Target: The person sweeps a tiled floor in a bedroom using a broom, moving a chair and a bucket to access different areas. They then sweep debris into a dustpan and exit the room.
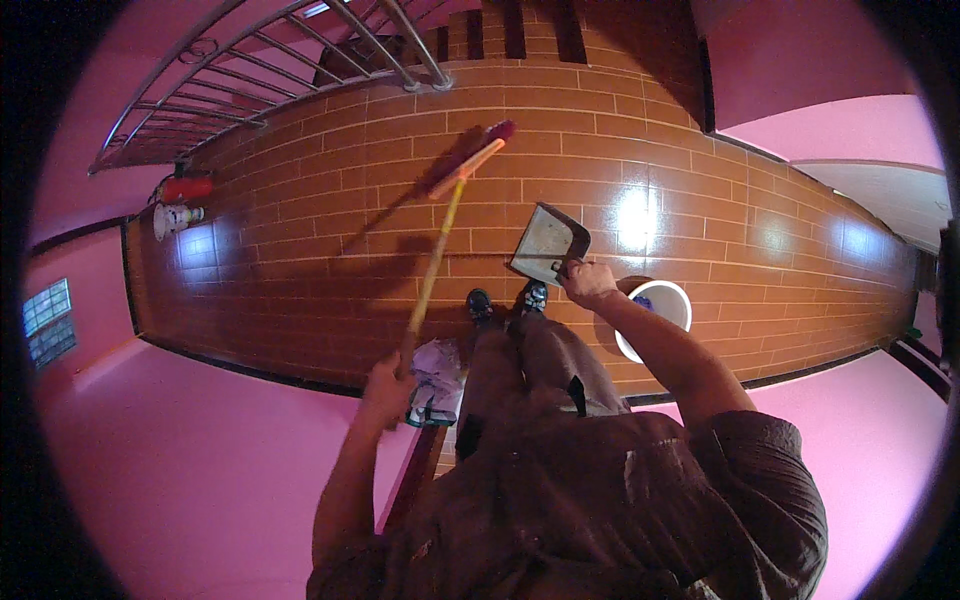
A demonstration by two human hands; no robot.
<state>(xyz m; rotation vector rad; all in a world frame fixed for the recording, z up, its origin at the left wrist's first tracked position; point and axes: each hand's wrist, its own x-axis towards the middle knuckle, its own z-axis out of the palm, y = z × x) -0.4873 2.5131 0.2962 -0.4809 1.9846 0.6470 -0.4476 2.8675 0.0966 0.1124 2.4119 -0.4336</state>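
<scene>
My left hand (384, 392) is wrapped around the yellow handle of a broom (441, 240). The broom's orange head with dark red bristles reaches out ahead of me, over the tiled floor. In my right hand (590, 283) is the grip of a dustpan (546, 243), a grey pan with a dark edge, held just in front of my shoes. Close by my right forearm stands a white bucket (681, 296) with something blue-purple inside. Whether the bristles touch the floor I cannot tell.
Brown tiles (330, 180) cover the floor between pink walls. A metal railing (230, 85) runs along the far left, by some steps. Below it stand a red cylinder (188, 188) and a white container (176, 221). A pale crumpled cloth or bag (436, 372) lies beside my left leg.
</scene>
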